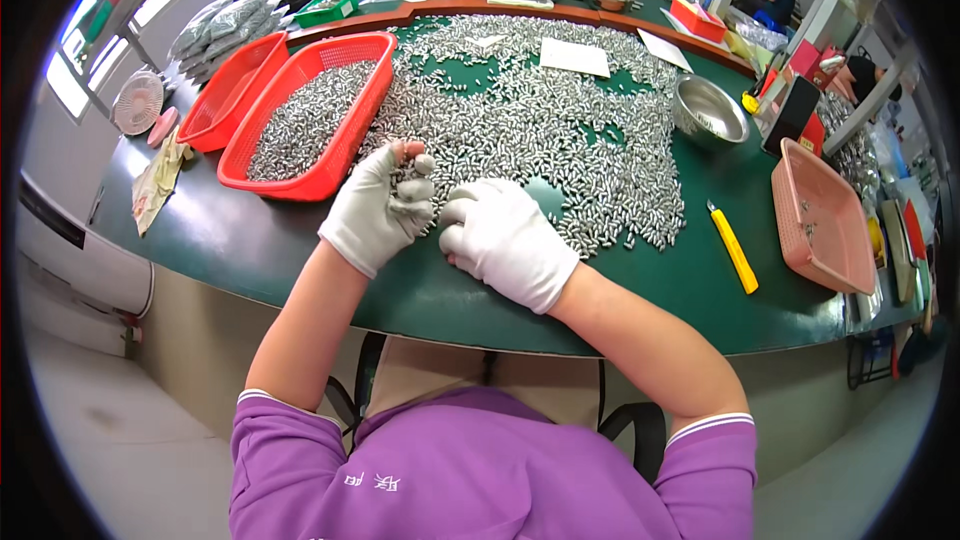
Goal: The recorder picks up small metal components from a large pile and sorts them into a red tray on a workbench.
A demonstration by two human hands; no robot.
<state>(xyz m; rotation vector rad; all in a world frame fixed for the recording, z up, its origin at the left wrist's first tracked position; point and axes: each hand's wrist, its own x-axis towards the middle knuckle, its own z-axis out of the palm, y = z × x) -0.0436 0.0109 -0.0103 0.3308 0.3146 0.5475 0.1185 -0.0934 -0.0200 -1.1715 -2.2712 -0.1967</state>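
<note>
Small shiny silver metal pieces (620, 190), rounded and bullet-like, lie spread in a thick layer over the green table. At the pile's near left edge my left hand (375, 212), in a white glove with a bare thumb or fingertip, is turned palm up with curled fingers around a few of the metal pieces. Close to its right, my right hand (510, 245), also gloved, rests palm down at the near edge with its fingers bent under. Whatever lies beneath those fingers is hidden. A red plastic basket (232, 165) heaped with the same pieces stands just left of my left hand.
Another red basket (195, 130) sits farther left. Right of the pile are a steel bowl (712, 110), a yellow utility knife (735, 250) and a pink basket (850, 265). White paper slips (575, 57) lie on the pile. A wooden rail (430, 8) runs behind it.
</note>
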